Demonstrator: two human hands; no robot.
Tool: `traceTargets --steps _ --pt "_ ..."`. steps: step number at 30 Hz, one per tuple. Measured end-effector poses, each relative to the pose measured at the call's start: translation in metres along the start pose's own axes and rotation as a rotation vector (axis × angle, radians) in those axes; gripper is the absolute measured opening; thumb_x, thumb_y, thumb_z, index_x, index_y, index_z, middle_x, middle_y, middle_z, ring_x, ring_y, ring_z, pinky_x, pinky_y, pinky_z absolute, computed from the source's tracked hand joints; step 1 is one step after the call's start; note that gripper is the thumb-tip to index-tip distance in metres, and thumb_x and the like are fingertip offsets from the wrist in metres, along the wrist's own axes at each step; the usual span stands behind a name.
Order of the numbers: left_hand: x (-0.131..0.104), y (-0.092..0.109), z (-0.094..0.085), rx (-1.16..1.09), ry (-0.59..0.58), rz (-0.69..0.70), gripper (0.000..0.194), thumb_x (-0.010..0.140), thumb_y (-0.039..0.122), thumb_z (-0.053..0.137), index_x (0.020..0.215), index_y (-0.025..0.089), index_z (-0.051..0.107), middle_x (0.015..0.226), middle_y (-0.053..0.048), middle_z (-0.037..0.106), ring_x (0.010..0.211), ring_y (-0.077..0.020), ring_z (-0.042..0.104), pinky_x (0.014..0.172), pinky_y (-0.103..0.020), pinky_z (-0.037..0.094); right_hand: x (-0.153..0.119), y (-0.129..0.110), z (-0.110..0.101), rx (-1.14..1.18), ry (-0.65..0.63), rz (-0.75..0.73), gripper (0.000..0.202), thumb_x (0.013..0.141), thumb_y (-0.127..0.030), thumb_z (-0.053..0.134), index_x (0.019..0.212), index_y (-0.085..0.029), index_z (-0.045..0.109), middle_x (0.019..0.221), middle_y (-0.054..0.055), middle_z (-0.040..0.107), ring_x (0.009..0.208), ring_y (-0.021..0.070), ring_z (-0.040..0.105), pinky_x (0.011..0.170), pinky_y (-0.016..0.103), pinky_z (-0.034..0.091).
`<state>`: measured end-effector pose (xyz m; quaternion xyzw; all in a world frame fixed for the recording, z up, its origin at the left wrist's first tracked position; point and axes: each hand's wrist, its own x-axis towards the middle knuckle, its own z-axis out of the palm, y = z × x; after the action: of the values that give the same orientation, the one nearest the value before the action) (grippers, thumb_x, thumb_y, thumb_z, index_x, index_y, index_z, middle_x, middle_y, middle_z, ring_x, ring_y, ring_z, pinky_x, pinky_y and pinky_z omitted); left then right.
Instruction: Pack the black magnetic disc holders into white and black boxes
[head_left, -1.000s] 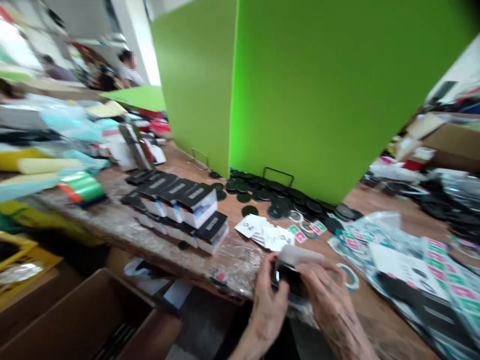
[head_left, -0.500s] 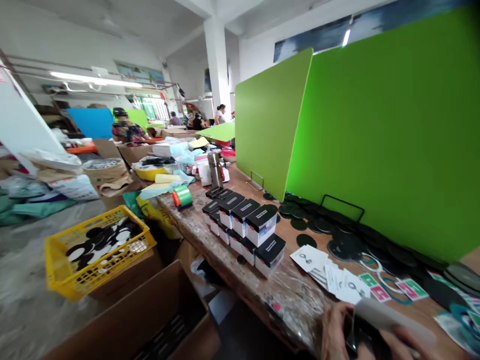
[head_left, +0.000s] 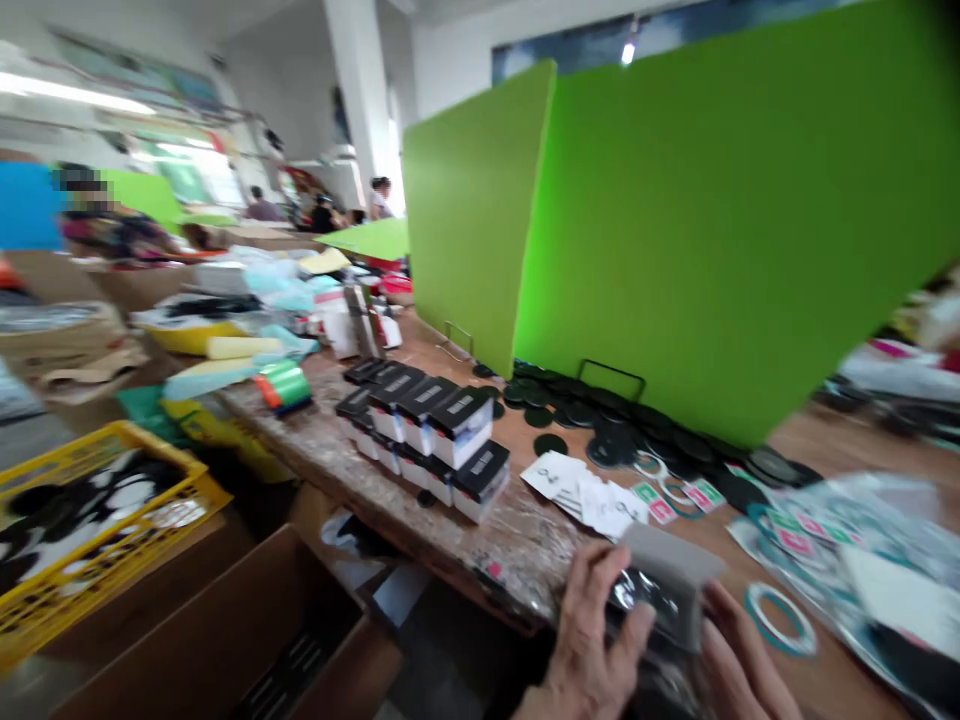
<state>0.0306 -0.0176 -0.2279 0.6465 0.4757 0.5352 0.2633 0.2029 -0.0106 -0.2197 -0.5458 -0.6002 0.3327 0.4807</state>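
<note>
1. The open box (head_left: 679,565) is between the two hands, near the table (head_left: 510,545) edge. Its grey flap is raised, and a dark, shiny content (head_left: 639,592) shows below it.
2. The left hand (head_left: 589,640) curves its fingers at the box's left side, with the thumb over the dark content; it pinches the box.
3. The right hand (head_left: 739,650) has bent fingers against the box's right side. Its thumb is hidden, so I cannot tell if it pinches.
4. Just beyond the hands, white cards (head_left: 592,503) lie overlapping; a teal and white ring (head_left: 804,640) lies at the right.
5. Farther left, black-topped boxes (head_left: 442,445) stand stacked.
6. Behind, black discs (head_left: 551,443) lie before green panels (head_left: 675,230).
</note>
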Motion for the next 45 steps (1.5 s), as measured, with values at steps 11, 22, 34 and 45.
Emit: traceTargets --steps 11,22,34,45 --pt "0.056 0.008 -0.031 -0.247 -0.337 -0.233 0.042 0.087 0.025 0.054 0.128 0.028 0.043 0.115 -0.005 0.052 0.106 -0.0192 0.054 0.096 -0.036 0.044 0.005 -0.021 0.014 0.220 -0.077 0.003 0.041 0.094 -0.035 0.047 0.134 -0.031 0.038 0.138 0.006 0.047 0.129 0.0205 0.044 0.107 0.042 0.038" --pt "0.057 -0.005 -0.055 0.087 -0.557 0.097 0.047 0.087 0.031 0.059 0.131 0.030 0.045 0.144 -0.008 0.036 0.134 -0.0247 0.036 0.113 -0.045 0.031 0.001 -0.006 0.005 -0.562 -0.056 -0.571 0.051 0.092 -0.021 0.050 0.142 -0.027 0.037 0.140 0.013 0.038 0.132 0.0282 0.039 0.101 0.048 0.046" --pt "0.056 -0.014 -0.051 0.107 -0.420 0.297 0.030 0.091 0.023 0.052 0.120 0.028 0.061 0.141 -0.007 0.047 0.125 -0.0220 0.052 0.103 -0.038 0.047 -0.001 -0.017 0.001 -0.645 -0.117 -0.525 0.055 0.094 -0.021 0.045 0.146 -0.031 0.032 0.143 0.011 0.036 0.134 0.0298 0.037 0.102 0.051 0.044" --pt "0.030 -0.013 -0.044 0.150 -0.288 0.363 0.033 0.091 0.029 0.053 0.122 0.021 0.059 0.143 -0.015 0.044 0.124 -0.0243 0.053 0.100 -0.038 0.049 0.009 0.016 0.005 -0.450 -0.098 -0.597 0.045 0.084 -0.023 0.058 0.129 -0.028 0.053 0.130 0.011 0.049 0.112 0.0263 0.059 0.083 0.036 0.058"
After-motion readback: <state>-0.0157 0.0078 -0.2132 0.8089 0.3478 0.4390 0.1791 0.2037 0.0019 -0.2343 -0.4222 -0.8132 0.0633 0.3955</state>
